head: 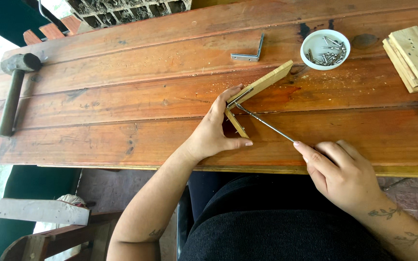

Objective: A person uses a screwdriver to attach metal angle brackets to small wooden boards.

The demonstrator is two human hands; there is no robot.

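Two light wooden strips (262, 83) meet at a corner and stand on edge on the reddish plank table (122, 96). A metal angle bracket sits inside that corner. My left hand (216, 130) grips the corner, fingers over the top and thumb along the table. My right hand (342, 174) holds a thin screwdriver (266, 123) by its handle; the shaft's tip reaches into the bracket at the corner.
A white bowl (325, 48) of screws stands at the back right. A spare metal bracket (250, 52) lies behind the work. Stacked wooden pieces (414, 58) sit at the far right. A hammer (15, 89) lies at the left.
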